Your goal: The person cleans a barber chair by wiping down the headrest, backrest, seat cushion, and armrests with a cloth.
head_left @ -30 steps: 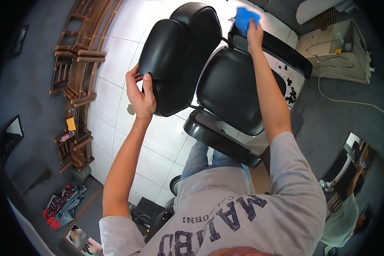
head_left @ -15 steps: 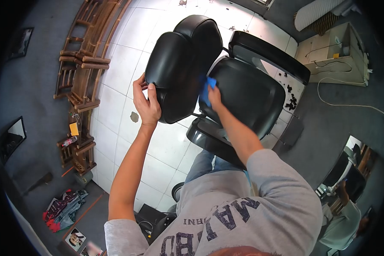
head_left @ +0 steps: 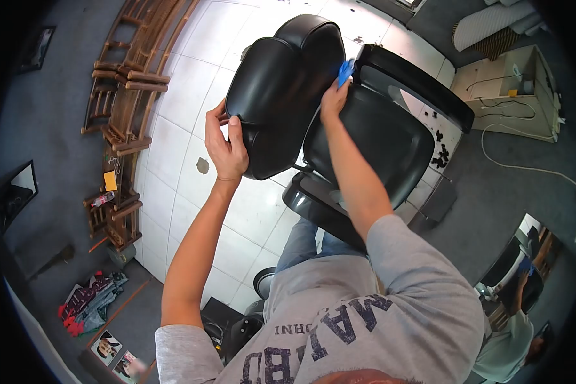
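A black padded salon chair [head_left: 377, 141] stands in front of me, its backrest [head_left: 281, 96] to the left of the seat. My left hand [head_left: 227, 144] grips the near end of the backrest at the headrest edge, thumb on top and fingers curled round the outer side. In my right hand [head_left: 335, 100] is a blue cloth [head_left: 345, 72], held near the far side of the backrest, where it meets the seat and the far armrest [head_left: 416, 86]. The near armrest [head_left: 320, 208] lies below my right forearm.
A bamboo bench [head_left: 131, 83] runs along the left wall, with a bottle [head_left: 102, 199] on it. At right stand a pale cabinet [head_left: 509, 96] with cables and a wall mirror [head_left: 518, 275]. Dark hair clumps [head_left: 440, 153] lie on the white tiles [head_left: 192, 96].
My right hand has moved with the blue cloth away from me, along the join of backrest and seat towards the far armrest. My left hand keeps its hold on the backrest.
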Action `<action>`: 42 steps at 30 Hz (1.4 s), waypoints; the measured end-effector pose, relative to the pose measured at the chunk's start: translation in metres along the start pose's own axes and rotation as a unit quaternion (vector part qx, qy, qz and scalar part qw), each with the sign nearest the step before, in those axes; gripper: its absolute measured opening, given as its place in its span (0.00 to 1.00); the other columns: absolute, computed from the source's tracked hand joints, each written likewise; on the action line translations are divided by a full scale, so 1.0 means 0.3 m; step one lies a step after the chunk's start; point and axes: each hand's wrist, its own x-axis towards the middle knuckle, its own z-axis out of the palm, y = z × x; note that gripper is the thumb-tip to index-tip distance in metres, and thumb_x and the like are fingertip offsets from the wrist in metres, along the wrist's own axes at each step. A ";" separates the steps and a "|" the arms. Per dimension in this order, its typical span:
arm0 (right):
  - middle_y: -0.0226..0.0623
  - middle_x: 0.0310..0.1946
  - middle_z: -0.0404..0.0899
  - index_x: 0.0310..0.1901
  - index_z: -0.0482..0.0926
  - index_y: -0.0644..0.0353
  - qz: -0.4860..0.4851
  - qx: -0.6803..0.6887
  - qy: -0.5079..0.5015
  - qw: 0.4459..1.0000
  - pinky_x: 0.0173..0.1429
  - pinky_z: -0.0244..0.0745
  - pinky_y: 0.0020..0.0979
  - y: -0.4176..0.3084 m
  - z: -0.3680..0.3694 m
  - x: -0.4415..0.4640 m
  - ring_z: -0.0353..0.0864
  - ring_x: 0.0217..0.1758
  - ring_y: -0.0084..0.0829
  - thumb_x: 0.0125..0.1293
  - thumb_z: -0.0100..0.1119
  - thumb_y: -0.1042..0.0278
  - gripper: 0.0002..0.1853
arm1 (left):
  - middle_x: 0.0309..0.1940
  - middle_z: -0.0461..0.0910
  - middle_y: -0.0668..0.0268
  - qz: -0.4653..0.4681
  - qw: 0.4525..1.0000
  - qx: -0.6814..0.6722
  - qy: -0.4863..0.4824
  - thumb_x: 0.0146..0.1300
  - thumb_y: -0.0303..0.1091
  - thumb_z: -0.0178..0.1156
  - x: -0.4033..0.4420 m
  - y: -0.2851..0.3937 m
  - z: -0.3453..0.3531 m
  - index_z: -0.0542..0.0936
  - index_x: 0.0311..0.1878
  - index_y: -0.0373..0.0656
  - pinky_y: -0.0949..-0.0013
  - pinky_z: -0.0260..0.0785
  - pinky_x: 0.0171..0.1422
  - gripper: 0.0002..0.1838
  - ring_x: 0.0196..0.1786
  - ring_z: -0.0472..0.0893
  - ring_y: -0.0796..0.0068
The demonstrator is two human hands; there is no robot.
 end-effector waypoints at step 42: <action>0.68 0.70 0.72 0.75 0.64 0.74 -0.213 0.098 -0.118 0.965 0.76 0.68 0.50 -0.326 -0.163 -0.523 0.75 0.72 0.65 0.79 0.53 0.75 0.27 | 0.51 0.86 0.48 0.016 0.999 -0.017 0.036 0.82 0.39 0.46 -0.011 -0.029 0.008 0.80 0.62 0.32 0.59 0.75 0.61 0.22 0.52 0.85 0.54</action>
